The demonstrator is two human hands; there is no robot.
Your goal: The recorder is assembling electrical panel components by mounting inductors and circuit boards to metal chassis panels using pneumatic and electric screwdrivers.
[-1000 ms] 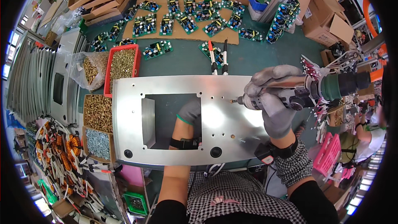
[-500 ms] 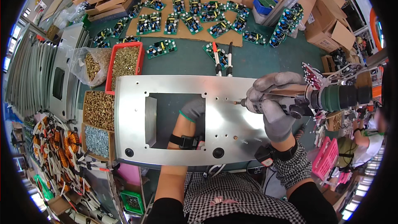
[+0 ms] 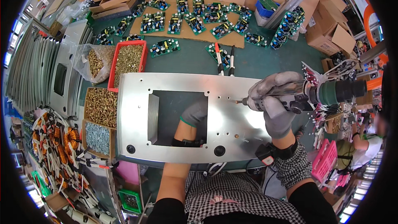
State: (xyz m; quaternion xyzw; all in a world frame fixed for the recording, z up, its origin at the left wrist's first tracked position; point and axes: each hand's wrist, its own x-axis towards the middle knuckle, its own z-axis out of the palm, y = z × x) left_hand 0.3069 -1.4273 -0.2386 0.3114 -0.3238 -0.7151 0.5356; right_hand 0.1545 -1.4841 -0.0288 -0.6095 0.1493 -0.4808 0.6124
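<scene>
My right hand (image 3: 277, 105), in a grey glove, is wrapped round a hand-held power driver (image 3: 292, 97) lying nearly level above a silver metal panel (image 3: 182, 153). The driver's tip points left, at a small brass-coloured piece (image 3: 239, 102) on the panel; whether they touch is hard to tell. My left arm reaches beneath the panel. Through its rectangular cutout, part of my gloved left hand (image 3: 195, 114) shows, its fingers hidden under the metal. Another brass-coloured piece (image 3: 236, 136) and thin studs (image 3: 246, 140) stand on the panel's right part.
Left of the panel are a red bin (image 3: 146, 54) of small metal fasteners, a box of brass screws (image 3: 100, 108) and a box of silvery hardware (image 3: 97, 138). Several circuit boards (image 3: 164, 47) lie behind. Stacked panels (image 3: 35, 66) stand far left. A person (image 3: 365, 145) is at right.
The view has shifted slightly, and the panel sits a little higher in it. Less of my left wristband shows in the cutout. My right hand keeps its hold on the driver.
</scene>
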